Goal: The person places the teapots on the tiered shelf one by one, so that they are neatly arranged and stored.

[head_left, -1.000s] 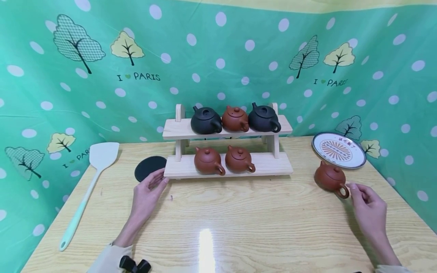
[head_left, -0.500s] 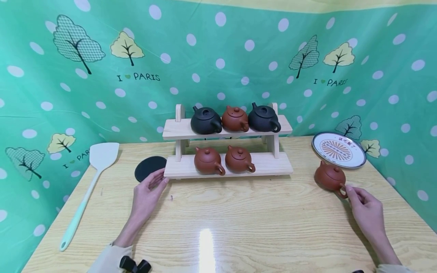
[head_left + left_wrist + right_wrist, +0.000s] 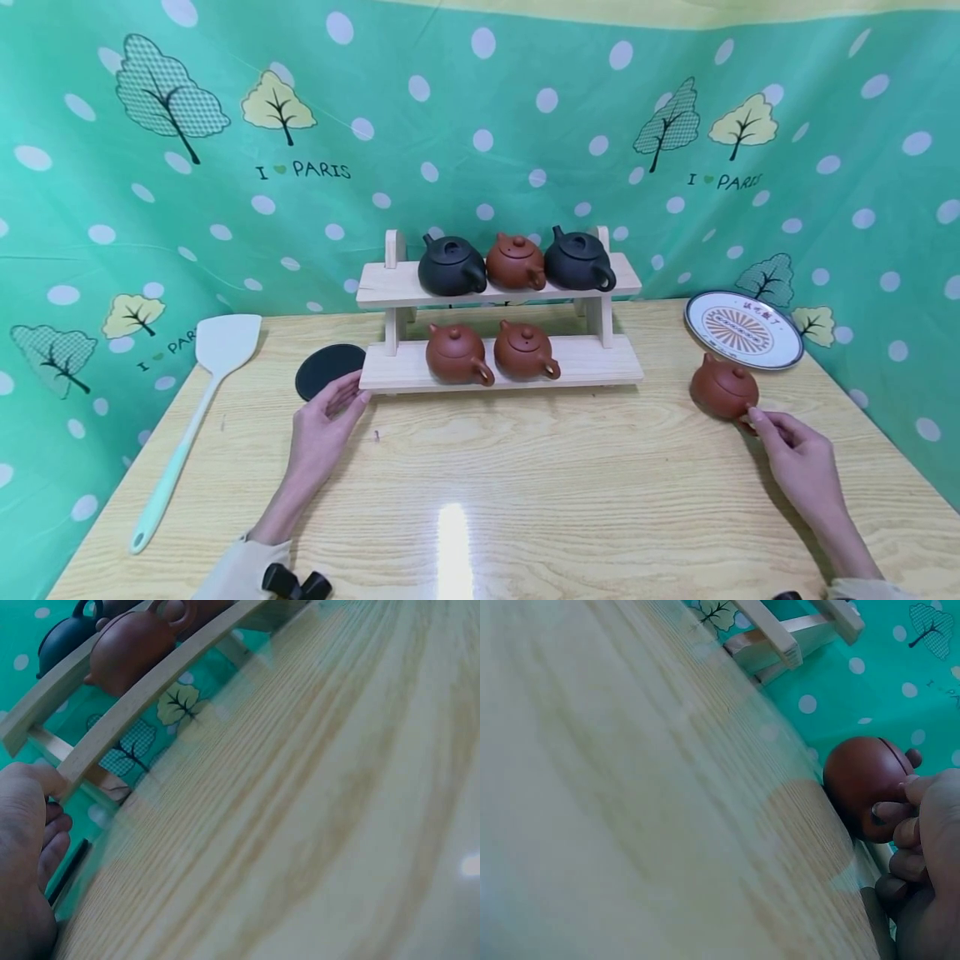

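On the right of the table, a reddish-brown teapot [image 3: 723, 388] stands in front of the plate, and my right hand [image 3: 801, 467] pinches its handle between thumb and fingers. The right wrist view shows the same teapot [image 3: 866, 784] with the fingertips at its handle. My left hand [image 3: 324, 433] grips the left front end of the wooden two-tier shelf [image 3: 585, 362]; in the left wrist view the thumb lies on the board's end [image 3: 75, 765]. Two brown teapots [image 3: 457, 354] sit on the lower tier. The upper tier bears a brown teapot [image 3: 515, 261] between two black teapots [image 3: 452, 267].
A black round disc [image 3: 328, 367] lies behind the left hand. Farther left is a spatula [image 3: 187, 433] with a white blade and pale green handle. A patterned white plate [image 3: 742, 329] with a dark rim is at the back right. A green printed cloth [image 3: 480, 150] hangs behind.
My right hand has moved slightly left, from beside the teapot's handle to a pinch on it. The teapot stays in place. My left hand keeps still on the shelf.
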{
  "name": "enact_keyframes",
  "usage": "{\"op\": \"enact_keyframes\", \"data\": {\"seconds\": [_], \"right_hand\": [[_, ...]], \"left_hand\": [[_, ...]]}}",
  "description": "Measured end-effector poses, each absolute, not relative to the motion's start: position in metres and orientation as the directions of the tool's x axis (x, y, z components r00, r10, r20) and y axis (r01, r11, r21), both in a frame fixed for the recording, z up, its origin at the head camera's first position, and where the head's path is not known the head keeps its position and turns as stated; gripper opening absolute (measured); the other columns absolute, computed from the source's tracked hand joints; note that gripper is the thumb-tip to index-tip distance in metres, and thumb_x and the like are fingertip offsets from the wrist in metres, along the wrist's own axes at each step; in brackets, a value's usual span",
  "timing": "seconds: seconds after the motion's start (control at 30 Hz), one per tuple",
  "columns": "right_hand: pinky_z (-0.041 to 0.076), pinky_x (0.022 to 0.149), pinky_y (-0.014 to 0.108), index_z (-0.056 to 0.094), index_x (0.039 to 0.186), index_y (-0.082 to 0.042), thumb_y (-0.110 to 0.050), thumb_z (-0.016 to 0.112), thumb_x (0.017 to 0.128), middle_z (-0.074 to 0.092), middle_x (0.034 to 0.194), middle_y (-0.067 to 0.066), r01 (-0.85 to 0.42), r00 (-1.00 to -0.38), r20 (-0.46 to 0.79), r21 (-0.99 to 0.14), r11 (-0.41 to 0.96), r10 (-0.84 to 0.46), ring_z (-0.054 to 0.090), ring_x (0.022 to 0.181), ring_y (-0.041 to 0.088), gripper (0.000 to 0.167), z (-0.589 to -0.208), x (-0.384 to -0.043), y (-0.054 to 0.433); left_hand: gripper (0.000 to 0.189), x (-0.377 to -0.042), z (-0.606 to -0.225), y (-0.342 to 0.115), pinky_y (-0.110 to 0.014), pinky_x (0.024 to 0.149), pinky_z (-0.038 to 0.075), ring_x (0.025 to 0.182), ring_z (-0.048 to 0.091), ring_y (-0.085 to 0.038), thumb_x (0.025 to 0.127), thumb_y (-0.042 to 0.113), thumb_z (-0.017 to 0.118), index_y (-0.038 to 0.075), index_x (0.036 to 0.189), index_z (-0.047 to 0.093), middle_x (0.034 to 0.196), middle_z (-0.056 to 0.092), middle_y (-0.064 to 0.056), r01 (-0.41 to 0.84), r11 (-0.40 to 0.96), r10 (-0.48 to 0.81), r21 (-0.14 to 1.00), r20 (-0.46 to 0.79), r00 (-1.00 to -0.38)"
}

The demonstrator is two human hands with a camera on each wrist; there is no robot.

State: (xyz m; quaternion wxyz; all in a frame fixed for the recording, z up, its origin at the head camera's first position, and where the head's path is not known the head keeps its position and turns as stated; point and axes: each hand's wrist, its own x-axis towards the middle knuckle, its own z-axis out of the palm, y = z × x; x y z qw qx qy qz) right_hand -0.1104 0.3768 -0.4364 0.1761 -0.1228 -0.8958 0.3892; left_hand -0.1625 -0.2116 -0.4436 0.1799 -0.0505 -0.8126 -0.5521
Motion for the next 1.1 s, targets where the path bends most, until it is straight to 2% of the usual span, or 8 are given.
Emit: {"op": "enact_keyframes", "data": {"seconds": [0.1,0.23,0.5,0.73,1.1], "right_hand": [[0.043,0.060,0.011,0.068,0.122,0.012,-0.031,0.057,0.108,0.062,0.085,-0.025,0.061,-0.911,0.233,-0.739,0.671,0.339,0.052,0.076,-0.004,0.047,-0.4370,-0.1102,0.3779],[0.044,0.063,0.007,0.067,0.123,0.012,-0.031,0.056,0.108,0.058,0.088,-0.033,0.051,-0.916,0.234,-0.738,0.673,0.325,0.050,0.081,-0.013,0.047,-0.4383,-0.1102,0.3793],[0.040,0.073,-0.001,0.069,0.120,0.010,-0.029,0.054,0.110,0.056,0.095,-0.038,-0.007,-0.922,0.272,-0.723,0.691,0.275,0.044,0.093,-0.025,0.043,-0.4396,-0.1105,0.3809],[0.038,0.077,-0.003,0.071,0.115,0.009,-0.025,0.053,0.110,0.057,0.097,-0.038,-0.055,-0.911,0.324,-0.710,0.702,0.256,0.044,0.096,-0.026,0.039,-0.4399,-0.1113,0.3808],[0.041,0.072,0.000,0.071,0.117,0.010,-0.021,0.054,0.110,0.057,0.093,-0.036,-0.045,-0.878,0.362,-0.713,0.699,0.312,0.047,0.093,-0.022,0.036,-0.4407,-0.1119,0.3734]], "left_hand": [[0.037,-0.1624,-0.4440,-0.2117,-0.012,0.097,0.051,0.120,0.065,-0.028,0.101,0.014,0.071,0.000,0.135,0.066,0.131,0.068,-0.017,0.283,0.385,-0.116,0.878,0.350,-0.930],[0.037,-0.1624,-0.4440,-0.2119,-0.012,0.096,0.051,0.119,0.065,-0.026,0.101,0.014,0.071,0.000,0.135,0.066,0.131,0.068,-0.016,0.284,0.385,-0.115,0.878,0.351,-0.929],[0.038,-0.1631,-0.4444,-0.2120,-0.012,0.096,0.051,0.118,0.066,-0.022,0.100,0.013,0.071,-0.001,0.135,0.065,0.131,0.068,-0.017,0.287,0.394,-0.112,0.873,0.356,-0.928],[0.039,-0.1638,-0.4457,-0.2120,-0.010,0.095,0.050,0.118,0.066,-0.018,0.100,0.011,0.072,-0.002,0.136,0.064,0.131,0.067,-0.020,0.291,0.417,-0.110,0.861,0.365,-0.925],[0.037,-0.1623,-0.4432,-0.2119,-0.011,0.096,0.050,0.119,0.065,-0.028,0.101,0.014,0.071,0.000,0.135,0.066,0.131,0.068,-0.016,0.283,0.392,-0.111,0.875,0.350,-0.930]]}}
